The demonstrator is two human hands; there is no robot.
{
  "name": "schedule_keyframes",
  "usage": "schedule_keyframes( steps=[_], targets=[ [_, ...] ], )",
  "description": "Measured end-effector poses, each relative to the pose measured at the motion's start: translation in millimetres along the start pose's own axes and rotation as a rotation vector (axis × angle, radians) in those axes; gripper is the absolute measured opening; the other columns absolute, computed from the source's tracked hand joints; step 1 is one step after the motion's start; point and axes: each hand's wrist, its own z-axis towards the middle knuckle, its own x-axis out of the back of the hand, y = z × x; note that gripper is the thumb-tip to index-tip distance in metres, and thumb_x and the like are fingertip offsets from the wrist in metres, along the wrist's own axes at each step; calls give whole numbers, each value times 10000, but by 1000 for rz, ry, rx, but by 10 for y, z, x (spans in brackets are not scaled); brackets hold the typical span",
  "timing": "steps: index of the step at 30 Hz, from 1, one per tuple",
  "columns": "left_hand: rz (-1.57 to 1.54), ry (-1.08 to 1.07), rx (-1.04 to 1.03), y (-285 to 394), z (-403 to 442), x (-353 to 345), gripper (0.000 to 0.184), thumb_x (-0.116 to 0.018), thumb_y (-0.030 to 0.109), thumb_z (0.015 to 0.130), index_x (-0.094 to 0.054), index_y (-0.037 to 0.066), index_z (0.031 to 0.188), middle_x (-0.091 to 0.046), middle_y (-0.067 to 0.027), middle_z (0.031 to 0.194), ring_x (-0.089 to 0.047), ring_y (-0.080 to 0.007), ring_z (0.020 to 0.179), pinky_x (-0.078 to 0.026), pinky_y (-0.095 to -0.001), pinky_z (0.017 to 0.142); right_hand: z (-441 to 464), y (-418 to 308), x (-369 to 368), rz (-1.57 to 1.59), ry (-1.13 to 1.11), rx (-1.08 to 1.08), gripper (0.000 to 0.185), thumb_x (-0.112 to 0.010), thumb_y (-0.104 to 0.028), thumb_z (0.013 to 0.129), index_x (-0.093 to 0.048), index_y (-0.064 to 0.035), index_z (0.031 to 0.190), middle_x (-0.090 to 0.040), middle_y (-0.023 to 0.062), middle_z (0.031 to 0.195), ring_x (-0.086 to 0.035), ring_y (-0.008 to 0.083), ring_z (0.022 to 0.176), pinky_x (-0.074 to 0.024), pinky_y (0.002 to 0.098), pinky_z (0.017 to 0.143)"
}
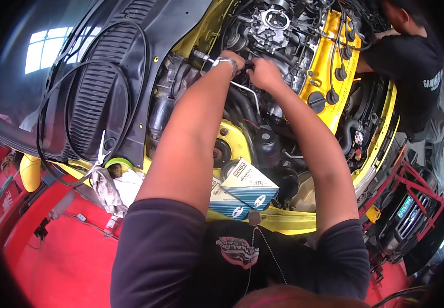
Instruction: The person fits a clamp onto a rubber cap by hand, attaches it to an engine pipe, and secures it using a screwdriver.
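Both hands are close together over the engine bay, behind the metal intake [278, 41]. My left hand [232, 60], with a band at the wrist, has its fingers curled; what they hold is hidden. My right hand [264, 73] is closed, its thumb and fingers at a small dark part [249, 65] between the two hands. I cannot tell whether this is a hose end or a connector. A thin silver pipe [251, 91] bends just below the hands. To their right is the yellow valve cover [329, 77] with black plug leads.
Two Bando boxes [246, 186] rest on the near yellow fender edge. Scissors [100, 151], a rag [110, 187] and a roll of tape [119, 165] lie at the left. A black cable [145, 66] loops over the cowl. Another person [407, 66] leans in at the right.
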Motion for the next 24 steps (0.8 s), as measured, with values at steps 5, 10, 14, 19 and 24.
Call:
schedule_keyframes(
  steps=[5,10,14,19,24],
  targets=[
    [-76,275,13,-40,-167,-37,313,-687,200,704,-709,-55,883,-691,-198,1027,-679,-310,971,-548,-347,824,-72,-7,-88,-116,25,76,245,-660,-217,805,-666,-21,954,-675,190,956,-619,381,962,-497,474,851],
    [-376,618,-17,-23,-178,-128,459,-650,154,703,-620,-90,1090,-637,-282,1100,-600,-412,1083,-476,-388,960,-105,-80,-78,-272,60,245,215,-643,-220,810,-670,-44,931,-676,157,987,-597,363,976,-453,512,891],
    [-505,476,-22,-68,-192,-50,438,-596,139,724,-611,-6,1137,-627,-238,1157,-578,-375,1131,-441,-402,990,6,-214,-173,-17,-288,53,356,-527,-332,869,-660,-52,1043,-620,182,1204,-567,387,1129,-367,562,997],
    [-516,519,-66,-23,-307,16,296,-603,144,731,-686,10,982,-661,-242,1044,-607,-389,1059,-459,-396,970,186,-370,-343,118,-486,-103,558,-446,-460,877,-584,-68,1250,-544,185,1328,-496,385,1241,-254,606,1066],
    [-427,430,-118,-46,-273,-5,414,-794,303,724,-696,2,991,-688,-214,1006,-660,-347,966,-499,-381,860,179,-336,-426,88,-501,-105,548,-409,-461,896,-592,-89,1255,-527,145,1366,-474,348,1278,-248,605,1055]
  ],
)
